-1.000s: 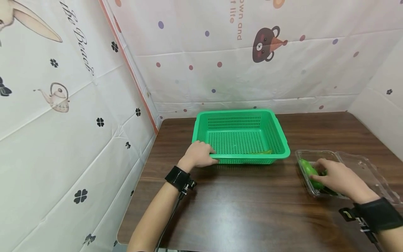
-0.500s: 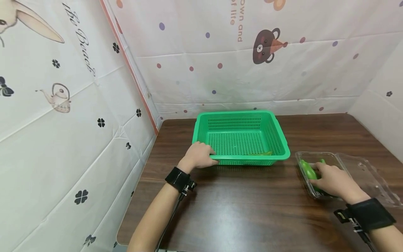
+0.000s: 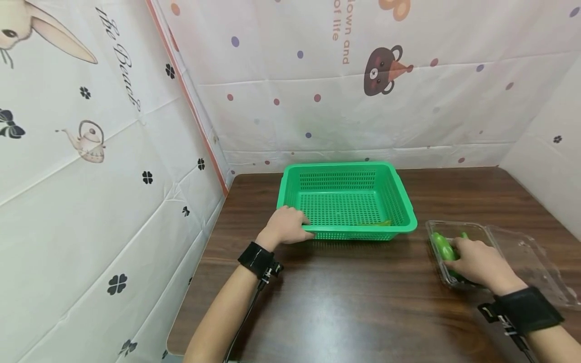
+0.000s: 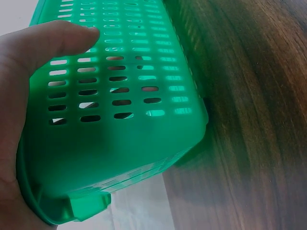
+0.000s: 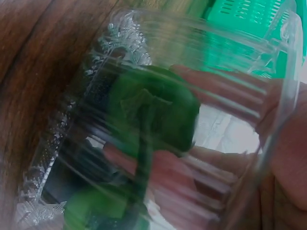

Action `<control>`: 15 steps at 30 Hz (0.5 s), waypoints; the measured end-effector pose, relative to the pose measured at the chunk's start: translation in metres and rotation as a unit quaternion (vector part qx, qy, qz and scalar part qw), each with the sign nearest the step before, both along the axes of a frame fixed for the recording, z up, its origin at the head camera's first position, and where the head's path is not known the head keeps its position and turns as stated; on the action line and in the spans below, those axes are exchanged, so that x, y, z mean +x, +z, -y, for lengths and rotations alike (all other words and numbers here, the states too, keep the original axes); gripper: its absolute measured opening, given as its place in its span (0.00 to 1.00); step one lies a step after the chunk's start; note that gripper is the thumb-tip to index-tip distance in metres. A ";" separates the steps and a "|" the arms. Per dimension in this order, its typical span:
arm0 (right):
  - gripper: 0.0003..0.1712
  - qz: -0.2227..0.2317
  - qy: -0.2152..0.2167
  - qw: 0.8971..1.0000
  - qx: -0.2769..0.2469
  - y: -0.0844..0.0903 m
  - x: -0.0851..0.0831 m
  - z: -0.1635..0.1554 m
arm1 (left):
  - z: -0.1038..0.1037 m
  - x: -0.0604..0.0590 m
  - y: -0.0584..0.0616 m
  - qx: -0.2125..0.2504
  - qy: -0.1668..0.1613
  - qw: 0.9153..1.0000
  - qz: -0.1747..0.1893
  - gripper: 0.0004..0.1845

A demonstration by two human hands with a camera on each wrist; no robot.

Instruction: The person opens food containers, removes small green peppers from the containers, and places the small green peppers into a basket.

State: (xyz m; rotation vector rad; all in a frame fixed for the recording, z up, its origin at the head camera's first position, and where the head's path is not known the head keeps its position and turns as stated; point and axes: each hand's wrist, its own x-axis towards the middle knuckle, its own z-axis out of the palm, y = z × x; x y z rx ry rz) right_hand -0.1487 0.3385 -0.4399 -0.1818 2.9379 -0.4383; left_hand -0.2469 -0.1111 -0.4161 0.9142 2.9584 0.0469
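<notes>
My left hand (image 3: 286, 225) grips the near-left rim of a green plastic basket (image 3: 346, 229); in the left wrist view its thumb presses the slotted outer wall. Inside the basket, a yellowish-green slender thing (image 3: 385, 223) shows partly above the near rim. My right hand (image 3: 478, 264) reaches into a clear plastic clamshell box (image 3: 431, 224). There its thumb and fingers hold a green pepper (image 5: 153, 108), stem towards the wrist camera, seen through the box wall. A second green pepper (image 5: 96, 206) lies close by. The rest of the box's contents is mostly hidden by the hand.
The box's clear lid (image 3: 526, 257) lies folded back to the right on the brown wooden table (image 3: 363, 302). Printed white sheets (image 3: 272, 121) hang behind the table and along its left and right sides.
The right hand has shifted slightly left and settled about a pepper in the box. The left hand keeps its hold on the basket rim. The head view has tilted up a little.
</notes>
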 end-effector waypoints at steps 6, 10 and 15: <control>0.36 -0.001 0.007 1.000 0.000 0.000 -0.001 0.001 | 0.001 -0.001 -0.002 -0.002 0.002 1.000 0.002 0.22; 0.36 0.000 0.009 1.000 -0.003 0.001 0.000 0.001 | 0.000 -0.001 -0.002 -0.004 0.003 1.000 0.001 0.22; 0.37 -0.001 0.009 1.000 -0.005 0.001 0.000 0.001 | 0.000 0.000 -0.001 -0.006 0.007 1.000 0.005 0.22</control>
